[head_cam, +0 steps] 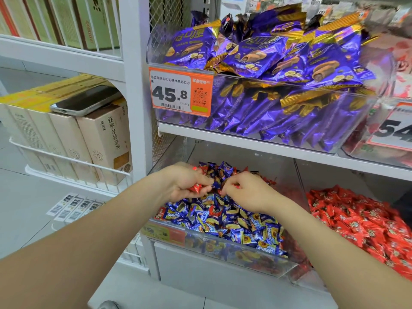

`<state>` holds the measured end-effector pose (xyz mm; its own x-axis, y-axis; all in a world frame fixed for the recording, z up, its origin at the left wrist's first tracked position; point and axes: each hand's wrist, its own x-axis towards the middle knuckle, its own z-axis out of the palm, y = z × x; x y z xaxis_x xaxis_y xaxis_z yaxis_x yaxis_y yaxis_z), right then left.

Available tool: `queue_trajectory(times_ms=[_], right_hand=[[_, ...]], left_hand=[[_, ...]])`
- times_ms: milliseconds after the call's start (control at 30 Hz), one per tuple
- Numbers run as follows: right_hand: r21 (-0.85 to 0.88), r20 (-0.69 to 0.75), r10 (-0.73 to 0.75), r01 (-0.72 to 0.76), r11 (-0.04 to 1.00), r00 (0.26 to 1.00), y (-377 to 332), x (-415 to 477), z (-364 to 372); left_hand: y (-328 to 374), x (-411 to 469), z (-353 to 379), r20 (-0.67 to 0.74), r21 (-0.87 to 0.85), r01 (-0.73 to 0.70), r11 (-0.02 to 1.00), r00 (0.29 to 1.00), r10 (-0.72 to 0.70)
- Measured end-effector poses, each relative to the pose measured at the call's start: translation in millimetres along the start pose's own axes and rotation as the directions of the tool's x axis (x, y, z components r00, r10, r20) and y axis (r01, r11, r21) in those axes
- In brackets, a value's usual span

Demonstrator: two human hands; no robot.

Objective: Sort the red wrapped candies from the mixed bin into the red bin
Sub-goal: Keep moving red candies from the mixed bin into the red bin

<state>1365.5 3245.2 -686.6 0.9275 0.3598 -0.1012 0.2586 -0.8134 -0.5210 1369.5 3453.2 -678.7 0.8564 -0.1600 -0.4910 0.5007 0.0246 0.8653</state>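
Observation:
The mixed bin (223,253) on the lower shelf is a clear tub heaped with blue wrapped candies and a few red ones. Both hands are over its back half. My left hand (185,184) is curled and holds red wrapped candies (196,188) in its palm. My right hand (247,192) reaches down into the heap, its fingertips pinching a red candy (236,186). One loose red candy (161,216) lies at the bin's left edge. The red bin (356,224), full of red wrapped candies, stands directly to the right.
Above, a clear bin of purple snack packs (278,70) carries an orange 45.8 price tag (180,92). To the left, a white wire shelf holds beige boxes (89,139) with a phone (87,100) lying on top. Grey floor tiles are below.

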Motion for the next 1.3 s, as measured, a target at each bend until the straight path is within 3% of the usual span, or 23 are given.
queue_trajectory(times_ms=[167,367,467,533,600,667,767,867,1000,1067,1133,1300], right_hand=[[-0.211,0.105,-0.03,0.051,0.976,0.994,1,7,12],[-0.403,0.115,0.022,0.026,0.915,0.993,-15,10,30],[-0.395,0.076,0.017,0.015,0.919,0.997,-18,15,38],[-0.35,0.088,0.019,0.013,0.937,0.996,-18,17,37],[-0.287,0.094,0.055,-0.026,0.958,0.994,-17,16,30],[-0.195,0.085,0.099,-0.081,0.977,0.991,-15,12,18],[-0.108,0.047,0.143,-0.138,0.985,0.989,-15,4,1],[-0.051,0.007,0.164,-0.164,0.985,0.986,-17,-5,-12],[-0.025,-0.049,0.189,-0.19,0.981,0.981,-17,-8,-19],[-0.019,-0.068,0.182,-0.184,0.983,0.981,-16,-9,-19],[-0.027,-0.075,0.165,-0.168,0.985,0.983,-13,-10,-17],[0.037,-0.062,0.181,-0.179,0.983,0.982,-8,-15,-19]], left_hand=[[2,-2,-5,-0.026,0.141,-0.053,0.989,0.998,0.057],[13,3,-3,0.075,0.051,0.138,0.989,0.987,-0.141],[13,8,-1,0.056,-0.027,0.192,0.981,0.98,-0.19],[9,12,1,-0.02,0.057,0.144,0.988,0.99,-0.143],[2,20,1,-0.124,0.298,0.023,0.954,0.992,0.015],[-4,28,-1,-0.134,0.549,-0.096,0.83,0.97,0.201],[-10,37,-4,0.029,0.873,-0.223,0.433,0.912,0.41],[-19,44,-6,0.183,0.958,-0.252,0.139,0.906,0.382],[-25,49,-3,0.2,0.98,-0.178,-0.092,0.901,0.385],[-25,48,0,0.168,0.985,-0.135,-0.11,0.898,0.407],[-23,47,2,0.14,0.99,-0.127,-0.06,0.902,0.408],[-11,38,2,0.088,0.946,-0.201,0.256,0.916,0.392]])
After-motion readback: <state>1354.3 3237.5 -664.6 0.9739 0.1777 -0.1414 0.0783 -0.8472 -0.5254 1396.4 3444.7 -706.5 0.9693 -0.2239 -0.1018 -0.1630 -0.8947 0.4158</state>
